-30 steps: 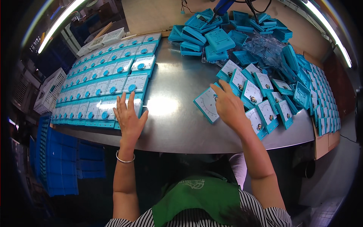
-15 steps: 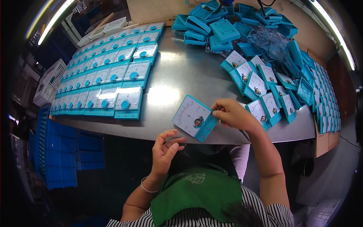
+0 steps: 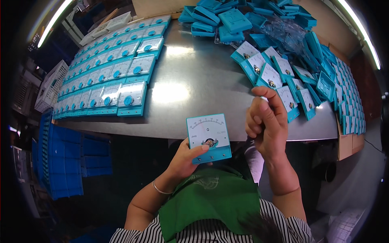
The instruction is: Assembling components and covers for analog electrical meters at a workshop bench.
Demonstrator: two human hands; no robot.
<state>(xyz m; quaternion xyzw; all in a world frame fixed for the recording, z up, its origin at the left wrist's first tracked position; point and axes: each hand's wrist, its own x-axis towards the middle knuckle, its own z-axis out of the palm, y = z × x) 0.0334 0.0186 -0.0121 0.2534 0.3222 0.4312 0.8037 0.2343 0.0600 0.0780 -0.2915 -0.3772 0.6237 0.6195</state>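
My left hand (image 3: 187, 158) grips a square teal analog meter (image 3: 208, 130) at its lower left side, thumb on the front. The meter has a white dial with a curved scale, and its bare metal mechanism shows in an opening below. It is tilted up over the table's near edge. To the right of it, my right hand (image 3: 267, 121) is raised with the fingers curled and thumb and index finger pinched. A small pale spot shows at the pinch; what it is I cannot make out. Behind that hand lie several similar open meters (image 3: 270, 76).
Rows of meters with clear covers and teal knobs (image 3: 128, 100) fill the table's left side. Teal housings (image 3: 235, 21) and crumpled clear plastic (image 3: 285, 32) are heaped at the back right. More meters (image 3: 350, 101) stand at the far right. Blue crates (image 3: 63, 158) sit below left.
My left hand, empty before, has taken hold of the meter, now turned upright and nearer me. My right hand has let go of it and risen to the right. The view has shifted slightly.
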